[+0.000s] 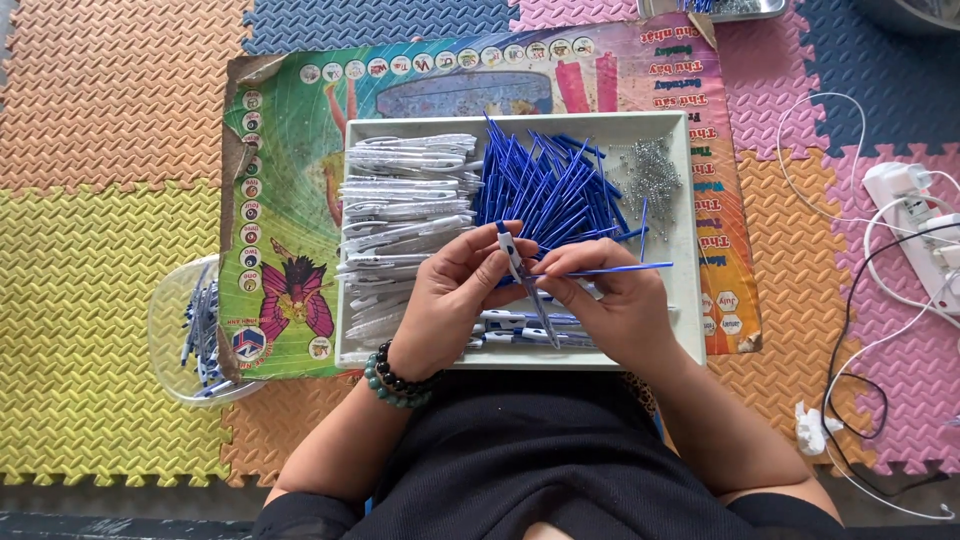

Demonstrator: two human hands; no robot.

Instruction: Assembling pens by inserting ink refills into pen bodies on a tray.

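Note:
My left hand (452, 296) pinches a white and blue pen barrel (514, 256) upright over a white tray (688, 300). A thin blue refill (610, 268) lies across the fingers of my right hand (612, 300), pointing right, with its near end meeting the barrel. In the tray lie a stack of white pen barrels (400, 215) on the left, a heap of blue refills (545, 190) in the middle and a cluster of small metal springs (652, 172) at the far right. A few put-together pens (520, 335) lie along the tray's near edge, under my hands.
The tray rests on a colourful printed sheet (290, 200) over foam floor tiles (100, 250). A clear round container (195, 330) with several pens sits to the left. White and black cables (850, 330) and a power strip (920, 230) lie to the right.

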